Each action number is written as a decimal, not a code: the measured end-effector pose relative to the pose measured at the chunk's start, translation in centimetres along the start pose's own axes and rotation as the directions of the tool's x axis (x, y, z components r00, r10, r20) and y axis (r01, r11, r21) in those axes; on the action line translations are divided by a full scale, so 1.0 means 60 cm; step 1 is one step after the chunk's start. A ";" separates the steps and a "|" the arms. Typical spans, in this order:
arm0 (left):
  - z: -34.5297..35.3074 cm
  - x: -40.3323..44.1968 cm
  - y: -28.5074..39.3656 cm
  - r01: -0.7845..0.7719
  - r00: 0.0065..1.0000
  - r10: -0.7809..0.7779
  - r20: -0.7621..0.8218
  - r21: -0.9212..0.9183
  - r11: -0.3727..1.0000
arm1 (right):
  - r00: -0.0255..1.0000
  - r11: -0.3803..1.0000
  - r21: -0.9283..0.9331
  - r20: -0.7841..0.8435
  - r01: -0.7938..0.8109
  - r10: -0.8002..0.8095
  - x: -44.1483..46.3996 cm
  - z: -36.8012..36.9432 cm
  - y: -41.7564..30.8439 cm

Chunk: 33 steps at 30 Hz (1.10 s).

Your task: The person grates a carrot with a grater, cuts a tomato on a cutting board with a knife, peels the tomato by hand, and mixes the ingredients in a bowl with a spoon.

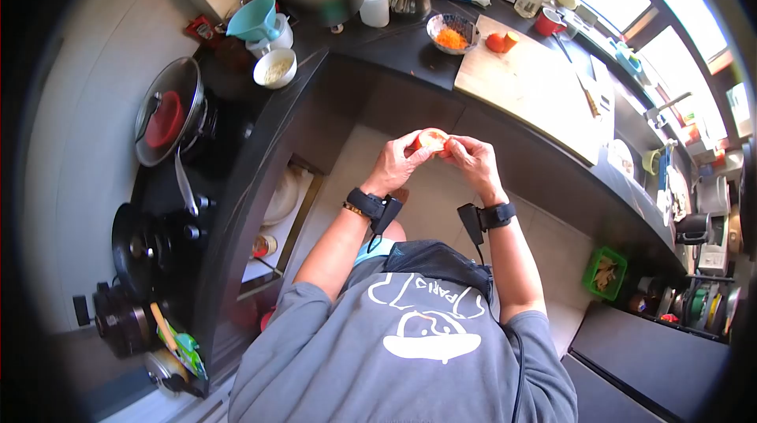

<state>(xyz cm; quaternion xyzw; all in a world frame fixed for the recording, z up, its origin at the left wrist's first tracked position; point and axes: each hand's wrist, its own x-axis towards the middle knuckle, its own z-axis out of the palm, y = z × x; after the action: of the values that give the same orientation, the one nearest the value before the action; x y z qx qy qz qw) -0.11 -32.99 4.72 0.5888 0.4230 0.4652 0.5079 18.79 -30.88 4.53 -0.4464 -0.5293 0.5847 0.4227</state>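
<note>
In front of my body, above the floor, I hold a cut tomato [431, 138] with its pale red inside showing. My left hand [398, 161] is closed around its left side. The fingers of my right hand [475, 160] pinch its right edge; whether they grip a bit of loose skin there I cannot make out. Beyond my hands, a wooden cutting board [516, 100] lies on the dark counter with red tomato pieces [496, 43] near its far edge. Left of the board stands a patterned bowl [443, 22] with shredded orange food in it.
A knife [579, 80] lies on the board's right side. At left are a white bowl [275, 68], a turquoise bowl [252, 18] and a lidded pan [169, 111] on the stove. A drawer [276, 226] stands open below the counter. A green bin [605, 273] is at right.
</note>
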 end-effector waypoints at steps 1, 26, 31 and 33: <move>-0.006 0.029 0.000 -0.018 1.000 0.017 -0.021 -0.014 1.000 | 0.999 1.000 -0.009 -0.039 0.003 -0.003 0.027 0.000 -0.011; -0.090 0.487 -0.103 0.321 0.930 -0.348 0.121 -0.730 0.604 | 0.942 0.685 0.726 -0.192 -0.053 0.276 0.466 -0.092 0.004; -0.064 0.527 -0.113 0.289 0.924 -0.377 0.065 -0.766 0.575 | 0.932 0.592 0.806 -0.198 -0.022 0.303 0.506 -0.120 0.009; -0.051 0.537 -0.117 0.263 0.889 -0.457 0.024 -0.844 0.467 | 0.937 0.567 0.824 -0.180 -0.022 0.298 0.520 -0.132 0.016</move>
<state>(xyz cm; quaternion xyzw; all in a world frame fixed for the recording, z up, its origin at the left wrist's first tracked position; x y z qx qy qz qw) 3.44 -0.19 1.69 0.1240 0.3179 0.5478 0.7638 18.81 1.10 0.95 -0.3333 -0.0898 0.7227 0.5988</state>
